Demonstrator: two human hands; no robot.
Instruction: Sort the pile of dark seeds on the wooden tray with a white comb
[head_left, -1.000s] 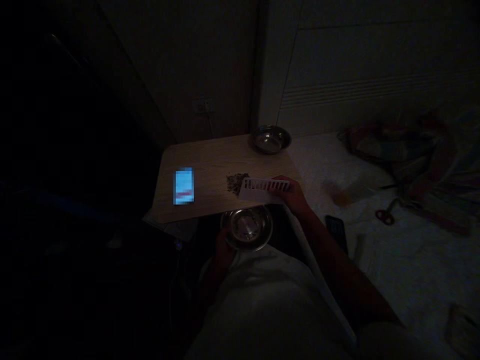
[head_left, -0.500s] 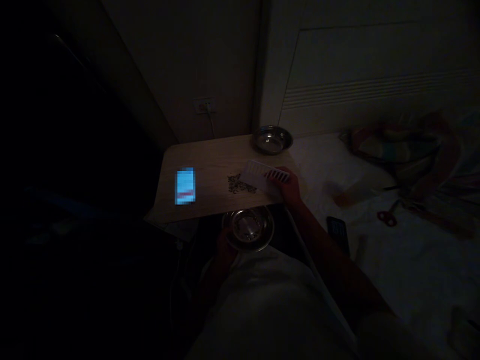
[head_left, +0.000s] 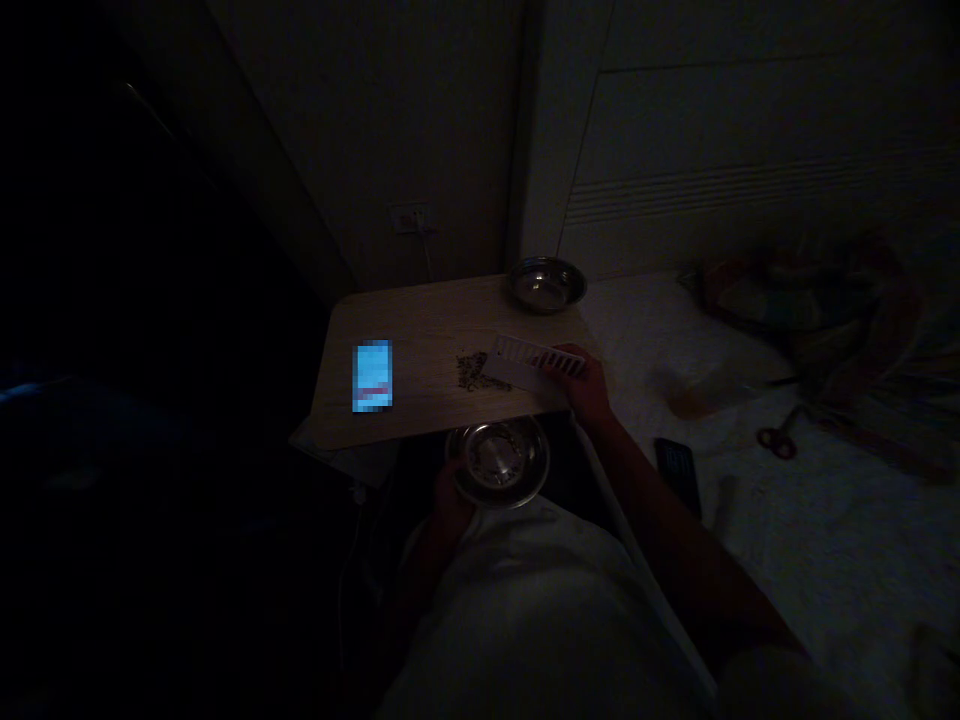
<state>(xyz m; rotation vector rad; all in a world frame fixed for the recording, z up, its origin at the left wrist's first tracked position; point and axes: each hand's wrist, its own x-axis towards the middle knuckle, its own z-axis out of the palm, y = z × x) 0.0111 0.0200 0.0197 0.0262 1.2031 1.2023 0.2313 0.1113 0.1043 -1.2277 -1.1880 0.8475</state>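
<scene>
Slotted scraper [head_left: 519, 372] turned, in right hand [head_left: 588, 386], dark grains [head_left: 471, 370] alongside

Pale tool [head_left: 519, 375], dark grains [head_left: 472, 372]

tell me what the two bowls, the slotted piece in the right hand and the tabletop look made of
Far bowl and near bowl: probably polished stainless steel, from their silvery glints. Slotted piece: likely pale plastic, fairly matte, with evenly spaced openings; dim light leaves it open. Tabletop: wood or wood-look laminate, pale with faint grain lines.
</scene>
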